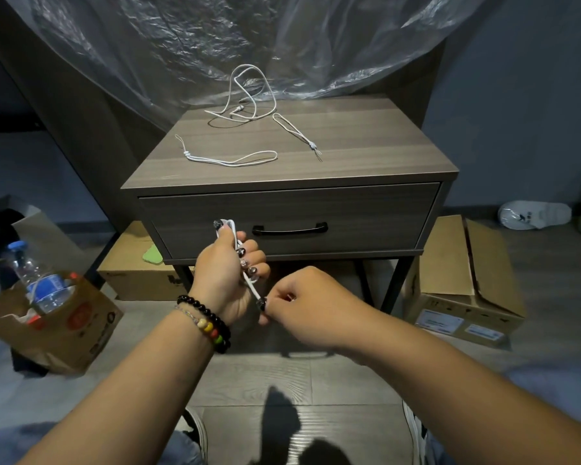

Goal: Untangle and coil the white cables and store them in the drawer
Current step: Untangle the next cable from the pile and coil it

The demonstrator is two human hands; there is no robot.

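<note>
Left hand raised in front of the drawer, fingers curled round a white cable bunched in the fist; a loop of it shows above the thumb at 12 o'clock of the hand. A beaded bracelet sits on that wrist.

Right hand just beside it at 4 o'clock, fingers curled, thumb and forefinger pinching the lower end of the same cable. A short taut run of cable joins the two hands.

Drawer closed, black handle at 2 o'clock from the left hand.

On the bench top:
- tangled white cable at the back edge, 12 o'clock, loops standing up against the plastic sheet;
- white cord loop lying flat at 10 o'clock of the top, near the front left;
- second short cord loop at 1 o'clock, apart from the first.

Floor: paper bag at 9 o'clock with a water bottle standing in it; cardboard box at 3 o'clock; another cardboard box under the bench's left side.
</note>
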